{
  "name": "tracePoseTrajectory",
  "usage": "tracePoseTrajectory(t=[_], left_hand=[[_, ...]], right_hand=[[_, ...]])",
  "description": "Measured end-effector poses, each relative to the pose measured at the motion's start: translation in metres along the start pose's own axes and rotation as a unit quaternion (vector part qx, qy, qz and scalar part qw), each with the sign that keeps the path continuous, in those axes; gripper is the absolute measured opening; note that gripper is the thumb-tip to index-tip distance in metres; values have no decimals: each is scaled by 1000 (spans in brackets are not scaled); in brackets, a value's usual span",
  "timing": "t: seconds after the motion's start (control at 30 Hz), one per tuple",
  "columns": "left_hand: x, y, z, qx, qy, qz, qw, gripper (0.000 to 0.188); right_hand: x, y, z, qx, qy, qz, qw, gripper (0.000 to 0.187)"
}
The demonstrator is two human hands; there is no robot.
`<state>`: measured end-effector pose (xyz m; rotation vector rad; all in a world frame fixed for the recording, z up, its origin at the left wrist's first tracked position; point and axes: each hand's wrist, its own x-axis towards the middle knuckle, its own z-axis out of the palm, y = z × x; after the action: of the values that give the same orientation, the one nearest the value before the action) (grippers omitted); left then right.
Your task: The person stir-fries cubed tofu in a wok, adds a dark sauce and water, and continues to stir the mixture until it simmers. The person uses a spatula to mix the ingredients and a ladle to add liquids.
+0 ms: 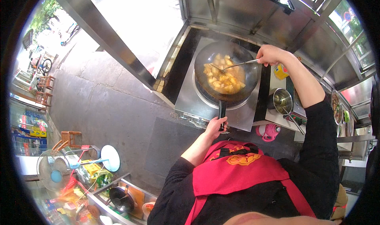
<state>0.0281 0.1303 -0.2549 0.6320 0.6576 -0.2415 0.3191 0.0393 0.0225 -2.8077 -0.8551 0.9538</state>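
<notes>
A dark wok [202,76] sits on the steel stove top [186,102], holding golden-brown chunks of food [225,80] in some sauce. My left hand [217,126] is wrapped round the wok's black handle [222,106] on the near side. From the right, my right hand [272,55] grips the metal handle of a cooking ladle [237,64]. The ladle's far end rests among the food chunks, where its shape is partly hidden. Haze hangs over the wok.
Right of the stove stand a metal pot [282,100] with a long-handled utensil in it and a yellow container [280,72]. A pink jug [268,132] is below them. Steel panels [237,7] rise behind. A fan [54,172] stands at the lower left.
</notes>
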Motion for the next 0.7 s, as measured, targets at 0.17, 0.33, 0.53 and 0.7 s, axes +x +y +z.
tracePoseTrajectory(t=[0.17,0.33,0.53,0.7], left_hand=[[0,1,1,3,-4,-6,1000,16],[0,3,1,13,-12,-7,1000,16],[2,3,3,18,-3,4,1000,17],[1,3,1,12,-11,-9,1000,15]], right_hand=[[0,2,-23,3,-20,23,1000,23],[5,-9,-28,-3,-34,19,999,20],[18,-18,-23,-35,-37,22,998,14],[30,-24,-27,-67,-38,3,997,11]])
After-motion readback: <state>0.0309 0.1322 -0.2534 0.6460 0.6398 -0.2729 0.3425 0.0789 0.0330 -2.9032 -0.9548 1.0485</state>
